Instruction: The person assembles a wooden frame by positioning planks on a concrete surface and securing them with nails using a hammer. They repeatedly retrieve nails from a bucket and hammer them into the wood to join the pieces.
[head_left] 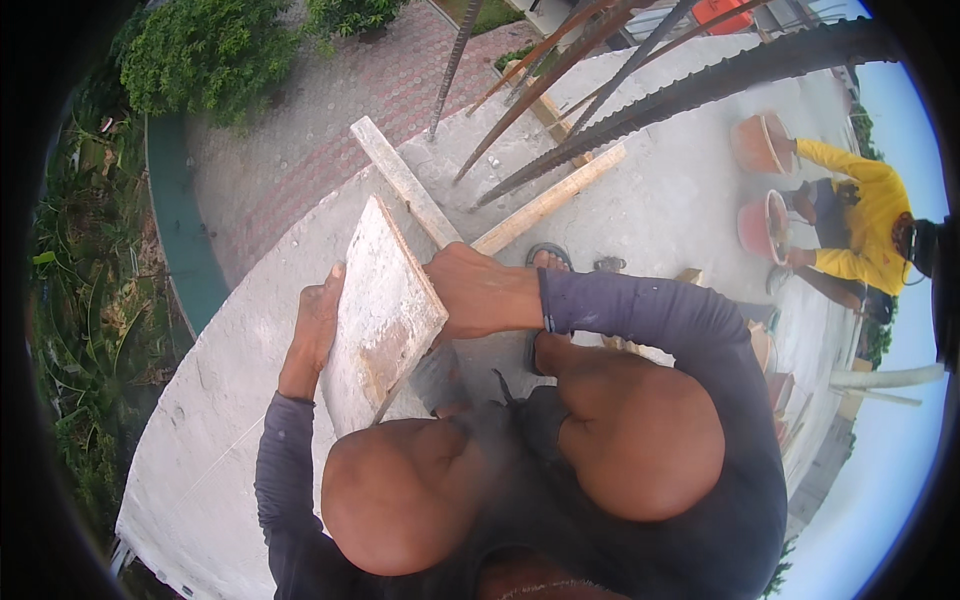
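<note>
A board (385,310), whitish and crusted with cement, stands tilted in front of my knees. My left hand (322,315) grips its left edge, thumb pointing up. Against the right edge is my right hand (480,290), closed like a fist; the board partly covers its fingers, so what they hold is hidden. Just beyond, two wooden battens meet at a corner: a whitish one (400,180) on the left and a bare one (550,198) on the right. They lie around the foot of several upright steel bars.
A ribbed steel bar (690,97) leans across the upper right. The concrete slab (215,400) ends at the left, above a paved yard (270,160). At right, a person in yellow (865,215) handles two buckets, an orange one (757,143) and a reddish one (762,225).
</note>
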